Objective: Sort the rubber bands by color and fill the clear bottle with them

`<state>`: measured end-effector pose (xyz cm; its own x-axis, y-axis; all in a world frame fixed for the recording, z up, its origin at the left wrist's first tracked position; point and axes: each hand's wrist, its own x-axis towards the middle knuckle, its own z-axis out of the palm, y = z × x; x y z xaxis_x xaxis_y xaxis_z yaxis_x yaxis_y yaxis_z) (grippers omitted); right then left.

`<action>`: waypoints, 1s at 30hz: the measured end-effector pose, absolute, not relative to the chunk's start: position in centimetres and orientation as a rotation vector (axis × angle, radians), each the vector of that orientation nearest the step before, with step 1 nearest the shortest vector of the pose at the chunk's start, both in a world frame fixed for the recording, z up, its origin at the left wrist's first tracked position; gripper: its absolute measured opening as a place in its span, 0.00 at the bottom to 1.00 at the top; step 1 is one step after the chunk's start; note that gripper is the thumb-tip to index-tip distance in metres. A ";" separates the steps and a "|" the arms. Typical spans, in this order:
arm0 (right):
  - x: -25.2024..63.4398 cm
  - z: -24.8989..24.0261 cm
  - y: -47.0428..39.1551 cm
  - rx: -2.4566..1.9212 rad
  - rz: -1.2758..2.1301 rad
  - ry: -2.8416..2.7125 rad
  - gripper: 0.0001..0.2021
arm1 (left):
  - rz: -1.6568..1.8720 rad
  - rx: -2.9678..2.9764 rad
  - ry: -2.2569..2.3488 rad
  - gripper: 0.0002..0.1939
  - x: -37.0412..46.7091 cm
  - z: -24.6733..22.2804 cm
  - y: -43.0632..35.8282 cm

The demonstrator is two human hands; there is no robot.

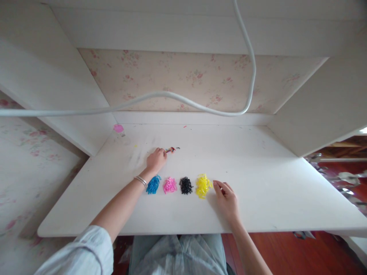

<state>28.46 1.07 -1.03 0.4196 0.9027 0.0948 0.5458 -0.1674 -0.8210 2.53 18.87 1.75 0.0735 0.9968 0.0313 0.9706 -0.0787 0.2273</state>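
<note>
My left hand (157,159) reaches over the desk, its fingers drawn together at the edge of a small mixed pile of red, dark and orange pieces (172,149). What its fingertips hold, if anything, is hidden. Nearer to me lie four heaps in a row: blue pieces (153,185), pink pieces (170,185), black pieces (186,185) and yellow pieces (203,186). They look like tiny bands or strips, too small to tell. Just right of the yellow heap, my right hand (227,198) is closed in a pinch, with anything between its fingers too small to make out.
The white desk (258,191) has side panels and a shelf above. A white cable (172,95) hangs across the view in front of flowered wallpaper (197,76). A pink patch (118,128) marks the back left corner. Red-brown flooring (275,252) shows below.
</note>
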 end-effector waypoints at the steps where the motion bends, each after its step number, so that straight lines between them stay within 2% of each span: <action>1: 28.5 -1.0 1.1 -1.840 0.544 -1.241 0.22 | 0.271 2.195 2.029 0.16 2.6 1.7 18.9; 22: 28.7 -1.0 1.1 -1.830 0.564 -1.274 0.23 | 0.362 2.288 1.988 0.13 1.7 1.3 19.5; 30: 28.7 -1.0 1.2 -1.814 0.588 -1.281 0.21 | 0.546 2.297 1.989 0.15 1.0 3.5 19.3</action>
<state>28.66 1.19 -1.01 0.3735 0.9241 0.0805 0.5420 -0.1469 -0.8275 0.96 19.26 3.50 0.1080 0.9677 0.2280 0.9484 -0.1691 0.2683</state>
